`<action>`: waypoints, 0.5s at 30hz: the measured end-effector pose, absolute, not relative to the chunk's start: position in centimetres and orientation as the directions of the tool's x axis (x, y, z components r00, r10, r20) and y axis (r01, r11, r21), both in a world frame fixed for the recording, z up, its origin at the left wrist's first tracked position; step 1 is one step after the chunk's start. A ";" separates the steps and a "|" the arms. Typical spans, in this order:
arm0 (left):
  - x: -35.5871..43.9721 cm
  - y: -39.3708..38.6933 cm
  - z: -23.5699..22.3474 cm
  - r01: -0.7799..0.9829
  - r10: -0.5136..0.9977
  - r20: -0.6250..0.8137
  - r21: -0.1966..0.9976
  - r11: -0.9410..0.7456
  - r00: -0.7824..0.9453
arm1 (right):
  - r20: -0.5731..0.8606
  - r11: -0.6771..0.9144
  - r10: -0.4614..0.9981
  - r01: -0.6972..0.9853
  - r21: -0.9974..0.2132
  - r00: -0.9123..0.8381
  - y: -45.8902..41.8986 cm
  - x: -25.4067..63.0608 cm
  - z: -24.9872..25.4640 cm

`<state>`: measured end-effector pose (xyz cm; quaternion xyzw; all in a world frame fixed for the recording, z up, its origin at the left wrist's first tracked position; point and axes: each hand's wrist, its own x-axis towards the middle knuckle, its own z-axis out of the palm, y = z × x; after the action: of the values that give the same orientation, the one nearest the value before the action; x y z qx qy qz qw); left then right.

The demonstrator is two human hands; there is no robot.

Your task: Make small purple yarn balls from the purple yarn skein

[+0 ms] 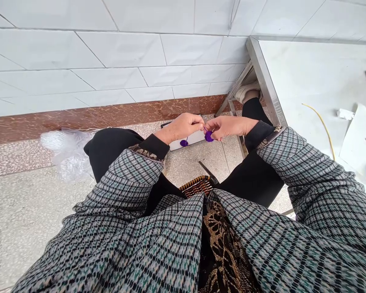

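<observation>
White tiles (134, 49) rise at twelve o'clock; left hand (183, 127) pinches the strand (205, 128), right hand (230, 126) the purple ball (208, 136); gentle, even tension suits.

From my head view I take the tabletop (305, 73) as landmark. The wall (134, 49) runs behind it. On it, a cord (325, 128) lies left of a paper sheet (358, 136). Left of it are the yarn balls (209, 136), with a chair (198, 186) nearer me and a plastic bag (73, 156) farthest left, on the floor (21, 211).
</observation>
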<state>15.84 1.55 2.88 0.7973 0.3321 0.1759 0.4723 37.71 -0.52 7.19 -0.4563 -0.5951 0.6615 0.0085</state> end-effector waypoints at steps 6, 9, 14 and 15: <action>15.9 2.0 1.8 0.351 0.747 -0.160 0.931 -0.104 0.645 | -0.533 -0.525 0.542 0.233 -0.819 -0.650 -0.2 38.5 7.5; 15.8 2.1 0.9 0.310 0.762 -0.193 0.951 -0.010 0.619 | -0.447 -0.562 0.561 0.075 -0.824 -0.697 0.0 38.7 7.7; 15.9 2.6 -0.6 0.334 0.769 -0.246 0.941 0.045 0.590 | -0.339 -0.507 0.647 -0.053 -0.861 -0.683 0.1 38.8 7.8; 16.0 2.7 -0.7 0.335 0.790 -0.240 0.941 0.047 0.565 | -0.334 -0.497 0.658 -0.056 -0.866 -0.675 0.1 38.8 7.8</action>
<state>16.05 2.68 -0.74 0.6625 0.4243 0.1942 0.5859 38.81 0.08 7.76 -0.3354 -0.4490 0.7974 0.2237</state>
